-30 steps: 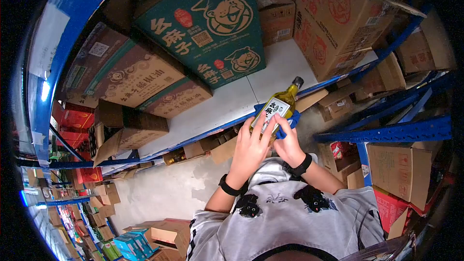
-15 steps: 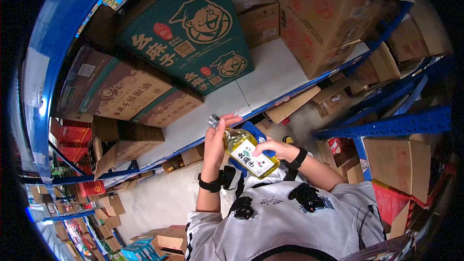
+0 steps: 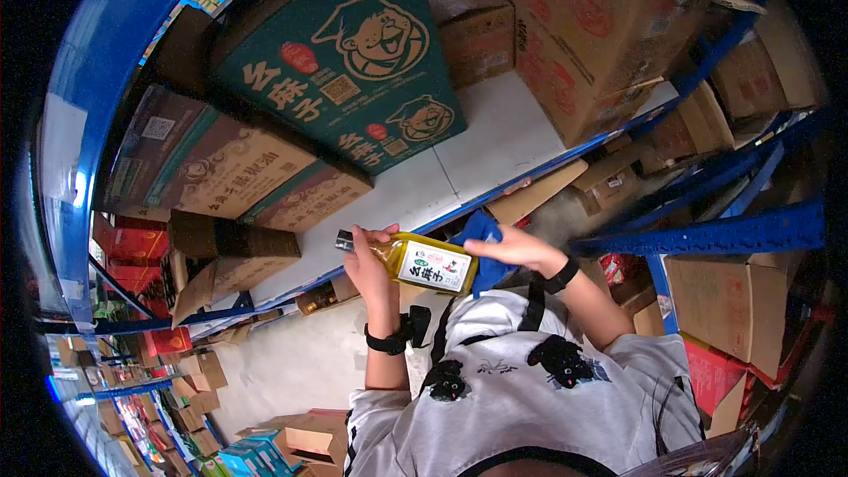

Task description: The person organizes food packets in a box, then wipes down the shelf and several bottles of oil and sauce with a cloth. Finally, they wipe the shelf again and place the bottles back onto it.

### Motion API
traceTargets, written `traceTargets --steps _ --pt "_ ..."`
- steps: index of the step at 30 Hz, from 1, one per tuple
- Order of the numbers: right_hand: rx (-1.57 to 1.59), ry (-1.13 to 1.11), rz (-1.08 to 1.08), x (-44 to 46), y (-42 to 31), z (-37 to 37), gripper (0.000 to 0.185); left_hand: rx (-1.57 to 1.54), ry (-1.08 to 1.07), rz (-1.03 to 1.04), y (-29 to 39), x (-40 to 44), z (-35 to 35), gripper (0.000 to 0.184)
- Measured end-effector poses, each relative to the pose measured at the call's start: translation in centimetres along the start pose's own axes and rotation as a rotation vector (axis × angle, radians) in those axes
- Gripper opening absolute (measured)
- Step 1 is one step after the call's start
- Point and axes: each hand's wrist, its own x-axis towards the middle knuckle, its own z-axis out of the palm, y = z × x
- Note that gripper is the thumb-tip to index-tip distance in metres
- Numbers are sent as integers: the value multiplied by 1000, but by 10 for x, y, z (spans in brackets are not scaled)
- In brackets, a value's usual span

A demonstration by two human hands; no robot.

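Observation:
A bottle of yellow oil [image 3: 433, 266] with a white label and dark cap lies nearly level in front of my chest, its cap toward the left. My left hand [image 3: 371, 258] is closed around the bottle's neck. At the base end, my right hand [image 3: 512, 250] grips a blue cloth [image 3: 488, 276], which is pressed against the end of the bottle. Some of the right fingers are hidden behind the cloth.
Ahead is a white shelf [image 3: 424, 178] with a blue edge. On it stand a green carton [image 3: 353, 79], brown-and-green cartons [image 3: 238, 168] and tall brown cartons [image 3: 574, 44]. A blue beam [image 3: 707, 234] crosses on the right, near open boxes [image 3: 720, 296].
The bottle has turned from a steep slant to nearly level, its cap moving left and down. My right hand has shifted from the label to the base end with the cloth.

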Motion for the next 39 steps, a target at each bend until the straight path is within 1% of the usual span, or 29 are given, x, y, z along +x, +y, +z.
traceTargets --steps 1,2,3,5,6,7,8,9,10,11,12,13,15,17,18,19,21,22,23,25,26,28,30,31,33,34,35,37,39 --pt "-91 143 -35 0 -2 -9 47 89 39 61 1 -1 -2 32" --pt "-71 268 -41 3 -3 -21 41 182 35 173 2 -1 -6 31" --pt "-50 396 -44 8 -3 -35 37 180 44 165 2 -2 -8 31" --pt "-269 545 -122 18 1 -68 37 348 81 310 2 -2 -8 26" --pt "-575 662 -111 22 2 -81 40 386 98 297 0 -1 -15 21" --pt "-883 771 -98 25 1 -90 42 379 101 294 -1 -1 -21 21" --pt "-1095 784 -125 27 0 -95 53 398 116 313 -1 -2 -27 21" --pt "-1104 779 -121 30 1 -97 53 416 133 330 -1 -3 -34 20" --pt "-1354 689 -56 32 2 -98 60 392 130 374 -7 -1 -46 20" --pt "-1602 583 12 37 3 -100 66 421 177 321 -2 -5 -50 20" --pt "-1545 306 199 46 6 -110 85 397 199 297 -5 -5 -59 20" --pt "-1548 315 143 49 11 -108 102 369 223 274 -9 -6 -69 20" --pt "-1389 383 261 56 18 -104 108 342 242 268 -13 -10 -84 18" --pt "-1398 382 211 74 37 -118 105 336 246 273 -13 -18 -92 18" --pt "-1381 394 160 82 47 -124 102 298 304 271 -12 -22 -93 18" --pt "-1409 372 160 85 53 -124 102 354 311 293 -8 -27 -96 19" --pt "-1415 549 89 89 63 -112 94 361 369 270 -8 -33 -109 20" --pt "-1424 532 180 91 54 -99 95 348 387 268 -5 -36 -112 20" --pt "-1439 520 174 98 50 -90 95 346 406 283 -1 -39 -115 20" --pt "-1441 482 361 111 48 -71 100 349 426 291 -3 -46 -126 21" --pt "-1407 432 324 117 48 -61 104 355 431 291 -8 -48 -133 21" --pt "-1499 322 364 137 47 -29 106 358 425 298 -13 -50 -141 21" --pt "-1545 237 315 155 51 10 106 385 439 207 -16 -53 -143 21" --pt "-1612 204 225 165 61 26 103 385 430 209 -18 -53 -142 21" --pt "-1617 55 40 177 70 61 91 418 379 222 -18 -52 -140 20" --pt "-1552 3 -88 178 77 71 86 402 353 216 -15 -51 -135 19" --pt "-1552 13 -164 177 81 78 80 405 340 222 -13 -47 -134 19" --pt "-1590 38 -251 176 82 70 74 408 291 230 -12 -41 -133 19" --pt "-1584 28 -249 177 74 46 67 405 286 228 -10 -36 -129 18"
